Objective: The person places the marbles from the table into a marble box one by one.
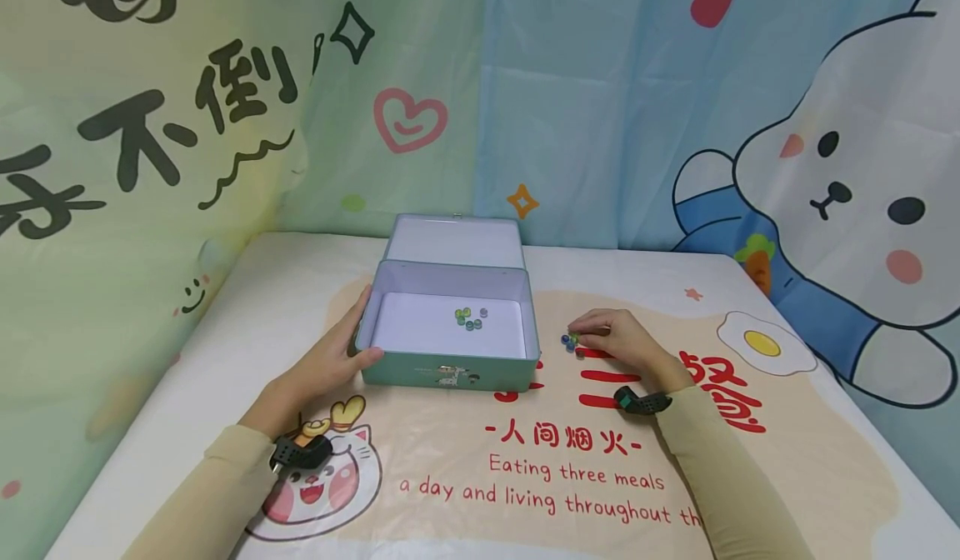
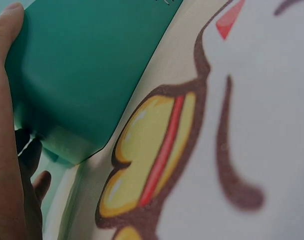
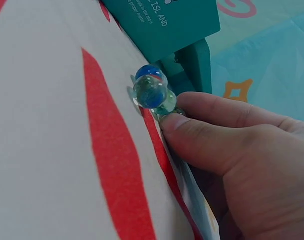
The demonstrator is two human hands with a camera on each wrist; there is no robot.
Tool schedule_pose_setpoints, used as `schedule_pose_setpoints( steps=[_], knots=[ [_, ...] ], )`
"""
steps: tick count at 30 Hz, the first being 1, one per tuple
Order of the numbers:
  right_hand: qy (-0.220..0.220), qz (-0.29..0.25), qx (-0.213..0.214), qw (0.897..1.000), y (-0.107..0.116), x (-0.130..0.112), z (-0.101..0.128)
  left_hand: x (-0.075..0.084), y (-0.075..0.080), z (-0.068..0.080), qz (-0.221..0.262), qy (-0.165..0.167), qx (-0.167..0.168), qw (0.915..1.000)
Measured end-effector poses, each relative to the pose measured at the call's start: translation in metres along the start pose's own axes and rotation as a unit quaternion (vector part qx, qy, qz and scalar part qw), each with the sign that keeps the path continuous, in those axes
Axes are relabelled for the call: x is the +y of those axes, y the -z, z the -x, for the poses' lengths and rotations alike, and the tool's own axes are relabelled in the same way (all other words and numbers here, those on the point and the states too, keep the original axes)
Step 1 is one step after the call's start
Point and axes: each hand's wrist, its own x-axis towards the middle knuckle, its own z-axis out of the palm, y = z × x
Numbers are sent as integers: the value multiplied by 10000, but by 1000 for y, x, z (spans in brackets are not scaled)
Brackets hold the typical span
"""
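A green metal box [image 1: 450, 372] with its lid raised stands on the table in the head view. Several green, bluish and clear marbles [image 1: 469, 320] lie inside on its pale floor. My left hand [image 1: 333, 343] grips the box's left side, thumb at the front corner; the left wrist view shows the fingers partly hidden along the green wall [image 2: 82, 70]. To the right of the box, my right hand [image 1: 611, 335] is at a small cluster of marbles [image 1: 568, 342]. Its thumb and forefinger pinch a marble, mostly hidden, beside blue and green glass marbles [image 3: 150, 91].
The raised lid [image 1: 453, 239] leans back near the printed curtain [image 1: 555, 127] behind the table. A printed cloth [image 1: 525, 535] with red lettering and cartoon pictures covers the table. Each wrist wears a black band [image 1: 642, 401].
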Motion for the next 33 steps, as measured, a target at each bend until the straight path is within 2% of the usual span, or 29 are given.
schedule_pose_setpoints(
  steps=[13, 27, 33],
  knots=[
    [50, 179, 134, 9997, -3, 1, -2, -1, 0, 1, -21, 31, 9, 10000],
    [-382, -160, 168, 9990, -3, -1, 0, 1, 0, 1, -68, 109, -10, 9999],
    [-306, -198, 242, 9990, -3, -1, 0, 2, 0, 1, -69, 119, 0, 9999]
  ],
)
